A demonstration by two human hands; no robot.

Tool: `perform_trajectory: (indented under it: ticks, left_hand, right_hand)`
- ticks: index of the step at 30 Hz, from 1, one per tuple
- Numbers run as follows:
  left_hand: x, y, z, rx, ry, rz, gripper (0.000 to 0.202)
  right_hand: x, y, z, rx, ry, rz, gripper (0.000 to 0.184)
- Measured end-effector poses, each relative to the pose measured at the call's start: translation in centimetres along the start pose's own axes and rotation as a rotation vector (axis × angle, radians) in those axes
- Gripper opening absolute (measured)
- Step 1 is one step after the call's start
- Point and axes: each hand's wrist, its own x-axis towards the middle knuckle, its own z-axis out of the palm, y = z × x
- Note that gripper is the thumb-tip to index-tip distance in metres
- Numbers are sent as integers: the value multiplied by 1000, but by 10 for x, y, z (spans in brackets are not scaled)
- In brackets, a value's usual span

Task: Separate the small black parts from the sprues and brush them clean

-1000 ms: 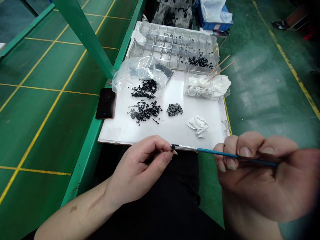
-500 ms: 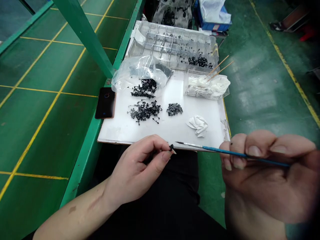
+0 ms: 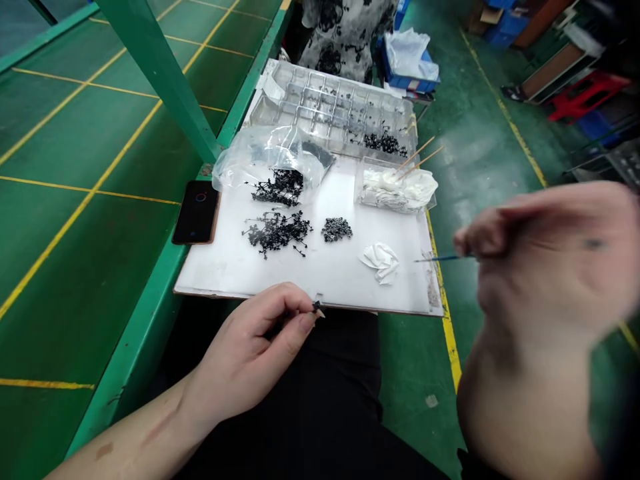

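A green tabletop (image 3: 100, 133) ruled with yellow lines spreads out to the left of the left hand (image 3: 245, 353), and a green-painted floor (image 3: 490, 120) lies beyond and below the right hand (image 3: 545, 267). A green metal beam (image 3: 160, 73) slants across the tabletop, ahead of the left hand. Beyond the board, a person in a black-and-white floral garment (image 3: 340, 40) stands or sits ahead of both hands, beside a blue crate (image 3: 407, 83).

A white board (image 3: 300, 280) sits just ahead of the hands, above dark trousers (image 3: 320, 400). At its far end, well ahead of the hands, is a clear compartment tray (image 3: 330, 100), with a clump of black branched parts (image 3: 384, 142) in its near corner. Nearer the left hand, a clear plastic bag (image 3: 270, 157) lies on the board, touching a second clump (image 3: 277, 187). A third, looser clump (image 3: 277, 230) sits just nearer that hand, and a small heap of black pieces (image 3: 337, 229) lies beside it. Ahead of the right hand are a clear box of white cloth (image 3: 395, 190) and a crumpled white tissue (image 3: 380, 262). A black phone (image 3: 196, 212) lies on the tabletop, touching the board's left edge.

The left hand is closed in a narrow pinch on a tiny black part (image 3: 317, 306), just at the board's near edge. The right hand, heavily blurred, holds a thin blue-handled brush (image 3: 445, 258) in a narrow grip, its tip pointing toward the board.
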Motion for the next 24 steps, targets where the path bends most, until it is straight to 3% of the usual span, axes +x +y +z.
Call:
perform_trajectory:
  ticks: [1,2,4,8,13,24]
  left_hand:
    - [-1,-2,0,0,13,-9,15]
    - [-1,-4,0,1,24,-24,16]
    - [1,-6,2,10,39,-60,20]
    - [6,-6,6,25,35,-84,26]
    - [6,-10,11,10,53,-57,27]
    - [15,-10,14,7,111,-6,21]
  right_hand:
    - [9,9,9,-153,-94,-55,23]
    - [17,18,20,-362,-267,-96,22]
    - [23,40,47,-547,-507,-94,13]
    - [17,81,92,-782,-751,-16,15]
    - [13,102,114,-960,-848,12,26]
    - [10,105,126,-1053,-914,19,29]
